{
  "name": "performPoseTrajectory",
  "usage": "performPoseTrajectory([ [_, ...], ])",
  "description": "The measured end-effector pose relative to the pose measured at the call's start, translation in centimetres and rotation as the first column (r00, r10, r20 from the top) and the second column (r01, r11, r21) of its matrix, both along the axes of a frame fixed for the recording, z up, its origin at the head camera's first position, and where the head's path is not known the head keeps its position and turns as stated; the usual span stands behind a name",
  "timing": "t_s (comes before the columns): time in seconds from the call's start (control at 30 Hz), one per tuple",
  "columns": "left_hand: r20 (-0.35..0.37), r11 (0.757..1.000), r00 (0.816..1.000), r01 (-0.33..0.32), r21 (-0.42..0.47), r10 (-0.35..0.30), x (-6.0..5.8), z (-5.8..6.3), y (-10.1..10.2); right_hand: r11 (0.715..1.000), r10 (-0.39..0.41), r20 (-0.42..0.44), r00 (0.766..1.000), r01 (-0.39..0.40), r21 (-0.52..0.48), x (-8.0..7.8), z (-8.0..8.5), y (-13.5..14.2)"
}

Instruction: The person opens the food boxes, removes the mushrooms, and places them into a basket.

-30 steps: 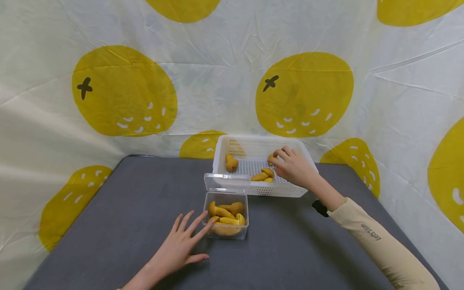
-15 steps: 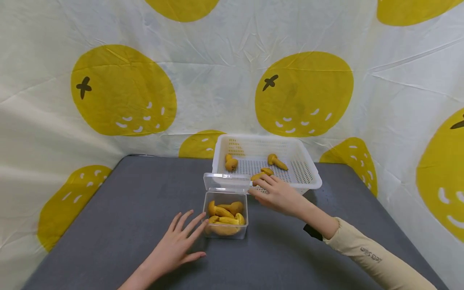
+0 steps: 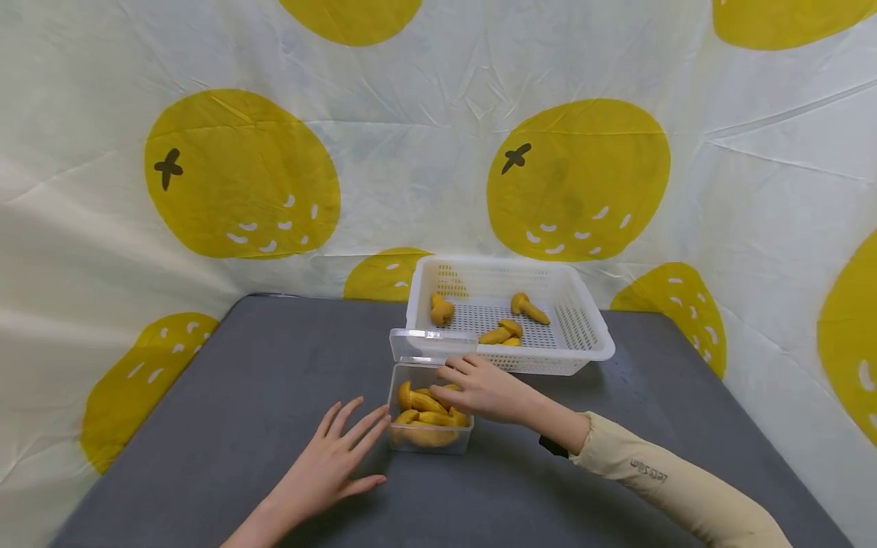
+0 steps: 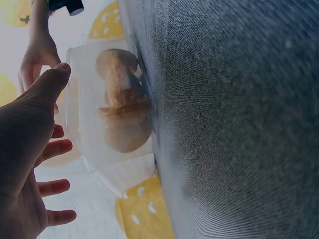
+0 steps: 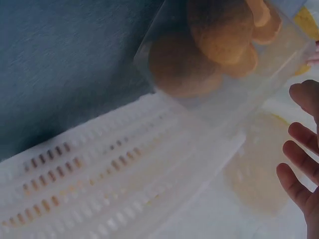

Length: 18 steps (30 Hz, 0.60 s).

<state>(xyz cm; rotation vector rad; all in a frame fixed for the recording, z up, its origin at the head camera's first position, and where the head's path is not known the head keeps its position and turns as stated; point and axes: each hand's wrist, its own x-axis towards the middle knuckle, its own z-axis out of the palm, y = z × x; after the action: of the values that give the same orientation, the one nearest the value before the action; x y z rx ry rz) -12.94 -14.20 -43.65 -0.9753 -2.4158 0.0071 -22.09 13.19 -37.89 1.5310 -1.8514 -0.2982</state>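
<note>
A clear plastic box (image 3: 448, 446) with yellow-brown mushrooms (image 3: 435, 418) inside stands on the dark table, its hinged lid (image 3: 425, 346) raised at the back. My right hand (image 3: 486, 388) reaches over the box's right side, fingertips above the mushrooms. In the right wrist view its fingers (image 5: 301, 159) are spread, with nothing between them. At the box's left edge is my left hand (image 3: 325, 468), fingers extended and parted, fingertips right by the wall. The left wrist view shows mushrooms (image 4: 122, 82) through the box's side, beside the left thumb (image 4: 55, 79).
Directly behind the box sits a white perforated basket (image 3: 596, 335) holding several mushrooms (image 3: 530, 308). A white cloth (image 3: 411, 152) printed with yellow fruit hangs behind and around the grey-covered table (image 3: 308, 365).
From the basket, my right hand has come left and toward me to the box, leaving the mushroom it touched lying in the basket. My left hand has stayed nearly still.
</note>
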Motion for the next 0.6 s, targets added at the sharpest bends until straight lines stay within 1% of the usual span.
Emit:
performPoseTrajectory([
  [0.13, 0.009, 1.0, 1.0, 0.001, 0.001, -0.001, -0.1, 0.1, 0.0, 0.999, 0.005, -0.032, 0.999, -0.004, 0.04, 0.0, -0.5, -1.4],
  [0.33, 0.005, 1.0, 1.0, 0.007, 0.003, -0.007, -0.2, 0.1, -0.1, 0.993, 0.01, -0.03, 1.0, -0.006, 0.119, -0.2, -1.5, -3.3],
  [0.53, 0.012, 1.0, 1.0, 0.015, 0.01, -0.015, -0.3, 0.0, -0.1, 0.986, 0.018, -0.075, 0.997, -0.005, 0.167, -0.5, -2.3, -4.4],
  [0.6, 0.016, 1.0, 1.0, 0.016, 0.014, -0.017, -0.3, 0.0, -0.1, 0.984, 0.016, -0.073, 0.997, -0.003, 0.178, -0.6, -2.4, -4.7],
])
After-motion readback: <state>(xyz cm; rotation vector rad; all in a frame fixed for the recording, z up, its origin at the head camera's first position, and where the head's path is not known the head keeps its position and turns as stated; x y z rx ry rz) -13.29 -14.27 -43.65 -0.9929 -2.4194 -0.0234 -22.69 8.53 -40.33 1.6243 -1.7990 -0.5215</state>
